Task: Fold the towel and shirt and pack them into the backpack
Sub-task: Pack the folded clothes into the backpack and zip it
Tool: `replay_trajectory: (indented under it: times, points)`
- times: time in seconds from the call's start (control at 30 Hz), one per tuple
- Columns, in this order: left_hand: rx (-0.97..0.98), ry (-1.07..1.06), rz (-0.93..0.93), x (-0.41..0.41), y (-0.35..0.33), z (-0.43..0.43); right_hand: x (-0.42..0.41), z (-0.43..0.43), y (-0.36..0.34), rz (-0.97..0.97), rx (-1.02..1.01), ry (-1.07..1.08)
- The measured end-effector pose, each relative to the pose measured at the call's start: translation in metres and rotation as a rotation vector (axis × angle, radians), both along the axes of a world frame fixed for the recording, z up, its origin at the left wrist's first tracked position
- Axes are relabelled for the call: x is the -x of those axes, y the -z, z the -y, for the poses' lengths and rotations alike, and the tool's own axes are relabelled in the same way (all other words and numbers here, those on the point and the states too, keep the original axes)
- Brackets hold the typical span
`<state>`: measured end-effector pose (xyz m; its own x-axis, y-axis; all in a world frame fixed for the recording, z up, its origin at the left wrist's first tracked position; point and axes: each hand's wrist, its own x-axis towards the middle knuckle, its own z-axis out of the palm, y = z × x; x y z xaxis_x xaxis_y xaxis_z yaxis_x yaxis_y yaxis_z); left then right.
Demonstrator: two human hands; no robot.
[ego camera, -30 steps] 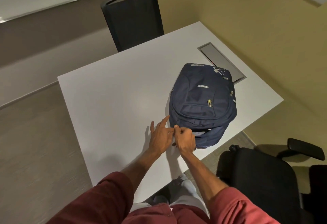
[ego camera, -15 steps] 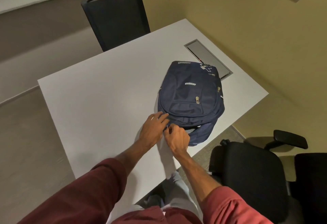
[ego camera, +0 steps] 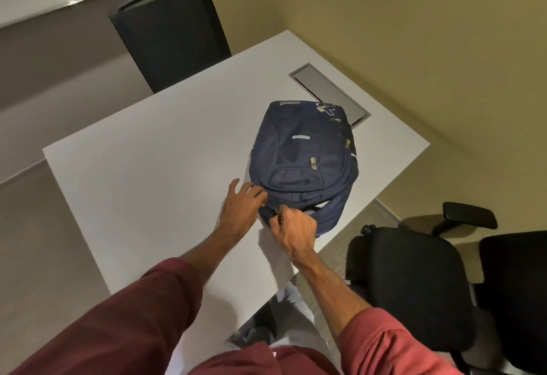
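Observation:
A navy backpack (ego camera: 302, 155) lies flat on the white table (ego camera: 154, 167), its top end towards me. My left hand (ego camera: 241, 207) rests on the near left edge of the backpack, fingers spread over the fabric. My right hand (ego camera: 291, 228) pinches a small metal zipper pull at the backpack's near end, its fingers curled. No towel or shirt is in sight.
A black chair (ego camera: 171, 34) stands at the table's far side. A black office chair (ego camera: 414, 280) with an armrest sits to my right, close to the table corner. A grey cable hatch (ego camera: 328, 90) lies in the tabletop behind the backpack. Yellow wall on the right.
My left hand has gone from raised fingers beside the bag to resting on its near edge. My right hand stays at the zipper. The camera has shifted slightly.

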<state>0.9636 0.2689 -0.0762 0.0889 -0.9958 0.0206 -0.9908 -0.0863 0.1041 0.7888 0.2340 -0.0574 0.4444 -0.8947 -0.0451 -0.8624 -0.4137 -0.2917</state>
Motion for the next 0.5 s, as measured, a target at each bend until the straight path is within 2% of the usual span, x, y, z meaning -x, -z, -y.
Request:
replay_trajectory:
  times: [0.23,0.5]
  points:
    - [0.033,0.013,0.045,-0.005,-0.009,0.004,0.027,0.01,-0.007,-0.009,0.06,0.018]
    - [-0.005,0.007,0.058,-0.004,-0.007,0.003,0.075,0.033,-0.013,-0.068,0.001,0.142]
